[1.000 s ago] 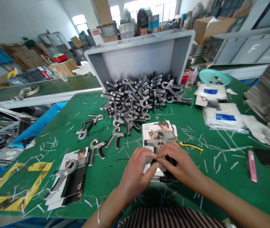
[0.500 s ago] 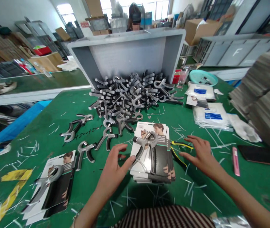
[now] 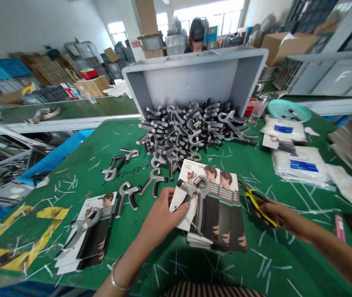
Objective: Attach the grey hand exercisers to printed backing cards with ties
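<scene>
My left hand (image 3: 167,216) pinches the left edge of a printed backing card (image 3: 184,167), thumb on top and fingers beneath. On that card lies a grey and black hand grip strengthener (image 3: 202,194). More printed cards (image 3: 229,212) are fanned out under it to the right. My right hand (image 3: 276,212) is closed around yellow and black cutting pliers (image 3: 258,202), whose jaws point up and left near the cards. Left of my left hand, another hand grip (image 3: 86,225) rests on a small stack of cards. A few loose hand grips (image 3: 128,197) lie close by.
A large pile of hand grips (image 3: 191,130) spills from a tipped grey crate (image 3: 191,80). Bagged white ties (image 3: 299,163), a teal dish (image 3: 271,108) and a pink cutter (image 3: 339,228) sit at right. White tie scraps litter the green table (image 3: 126,136). Beyond the crate is a person (image 3: 196,37).
My right hand has picked up the pliers from the table. My left hand has closed on the top card, and the cards have spread to the right. The view has shifted left.
</scene>
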A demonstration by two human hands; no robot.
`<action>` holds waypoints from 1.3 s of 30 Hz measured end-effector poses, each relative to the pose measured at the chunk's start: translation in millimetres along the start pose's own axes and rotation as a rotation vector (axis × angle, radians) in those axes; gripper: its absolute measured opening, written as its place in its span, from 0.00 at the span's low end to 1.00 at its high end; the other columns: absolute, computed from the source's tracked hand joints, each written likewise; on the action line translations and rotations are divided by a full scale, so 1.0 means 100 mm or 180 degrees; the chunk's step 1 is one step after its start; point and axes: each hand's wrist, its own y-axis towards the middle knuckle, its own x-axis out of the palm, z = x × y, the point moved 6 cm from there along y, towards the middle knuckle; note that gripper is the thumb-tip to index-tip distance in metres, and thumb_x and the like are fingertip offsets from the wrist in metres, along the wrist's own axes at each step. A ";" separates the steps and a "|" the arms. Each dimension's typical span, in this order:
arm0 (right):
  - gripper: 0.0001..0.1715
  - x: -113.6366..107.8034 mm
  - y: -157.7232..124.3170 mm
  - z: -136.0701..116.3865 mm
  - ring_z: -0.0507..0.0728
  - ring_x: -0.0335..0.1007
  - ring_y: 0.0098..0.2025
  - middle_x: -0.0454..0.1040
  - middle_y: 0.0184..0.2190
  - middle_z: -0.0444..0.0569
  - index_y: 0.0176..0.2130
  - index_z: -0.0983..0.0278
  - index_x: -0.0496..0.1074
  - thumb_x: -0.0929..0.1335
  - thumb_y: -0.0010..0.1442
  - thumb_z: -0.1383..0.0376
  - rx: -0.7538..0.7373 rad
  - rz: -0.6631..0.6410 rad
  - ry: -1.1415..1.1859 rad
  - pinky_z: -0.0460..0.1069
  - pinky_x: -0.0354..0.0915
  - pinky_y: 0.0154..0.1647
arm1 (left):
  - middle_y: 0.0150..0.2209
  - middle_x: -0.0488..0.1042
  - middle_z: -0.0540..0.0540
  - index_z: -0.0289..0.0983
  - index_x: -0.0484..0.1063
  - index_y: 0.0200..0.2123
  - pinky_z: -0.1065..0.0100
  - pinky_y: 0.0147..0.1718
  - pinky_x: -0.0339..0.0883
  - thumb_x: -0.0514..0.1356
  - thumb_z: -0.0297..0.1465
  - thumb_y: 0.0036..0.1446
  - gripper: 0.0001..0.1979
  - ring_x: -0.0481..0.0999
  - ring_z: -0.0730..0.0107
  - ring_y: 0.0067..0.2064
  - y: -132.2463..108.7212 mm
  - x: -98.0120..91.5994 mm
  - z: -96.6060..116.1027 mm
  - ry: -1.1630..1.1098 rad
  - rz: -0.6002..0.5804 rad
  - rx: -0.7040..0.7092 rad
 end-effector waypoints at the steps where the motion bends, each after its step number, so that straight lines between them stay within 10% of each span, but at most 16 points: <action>1: 0.21 0.03 -0.08 -0.02 0.59 0.74 0.38 0.75 0.40 0.54 0.48 0.63 0.70 0.62 0.65 0.52 0.0008 -0.0075 0.0697 0.52 0.70 0.36 | 0.46 0.76 0.42 0.38 0.66 0.48 0.55 0.49 0.66 0.63 0.38 0.57 0.18 0.76 0.54 0.49 0.00 -0.02 0.01 0.0032 0.0070 0.0029; 5: 0.17 0.34 -0.43 -0.33 0.58 0.71 0.35 0.73 0.41 0.52 0.49 0.59 0.70 0.67 0.63 0.55 -0.0196 -0.0654 0.1882 0.54 0.70 0.36 | 0.45 0.77 0.44 0.39 0.63 0.50 0.60 0.45 0.68 0.64 0.35 0.56 0.21 0.77 0.59 0.46 0.08 0.00 0.09 -0.0341 0.0156 0.0143; 13: 0.25 0.83 -0.66 -1.10 0.60 0.75 0.45 0.74 0.46 0.55 0.57 0.64 0.65 0.66 0.66 0.54 -0.0163 -0.2244 0.1144 0.56 0.72 0.46 | 0.46 0.78 0.45 0.39 0.63 0.52 0.64 0.44 0.69 0.64 0.34 0.57 0.21 0.78 0.62 0.45 0.14 0.16 0.16 -0.0872 -0.0061 0.0274; 24: 0.22 0.84 -0.49 -1.17 0.54 0.78 0.32 0.77 0.37 0.53 0.51 0.67 0.68 0.68 0.64 0.55 0.0416 -0.2452 0.1708 0.48 0.74 0.31 | 0.47 0.77 0.44 0.38 0.63 0.53 0.64 0.43 0.69 0.64 0.32 0.57 0.21 0.77 0.62 0.44 0.10 0.15 0.27 -0.0656 -0.0143 0.0573; 31: 0.19 0.95 -0.39 -0.94 0.42 0.52 0.14 0.69 0.24 0.42 0.44 0.65 0.68 0.69 0.63 0.53 0.0637 -0.1943 0.1910 0.37 0.45 0.10 | 0.45 0.79 0.44 0.38 0.65 0.51 0.64 0.43 0.69 0.65 0.34 0.55 0.21 0.79 0.60 0.44 0.14 0.17 0.19 -0.0789 -0.0096 0.0352; 39: 0.21 1.10 -0.46 -1.02 0.43 0.58 0.16 0.71 0.25 0.43 0.44 0.66 0.67 0.67 0.65 0.50 -0.0072 -0.1803 0.1340 0.37 0.52 0.13 | 0.46 0.79 0.42 0.36 0.67 0.52 0.66 0.39 0.70 0.66 0.37 0.56 0.23 0.79 0.62 0.43 0.16 0.29 0.00 -0.2041 0.0123 -0.0273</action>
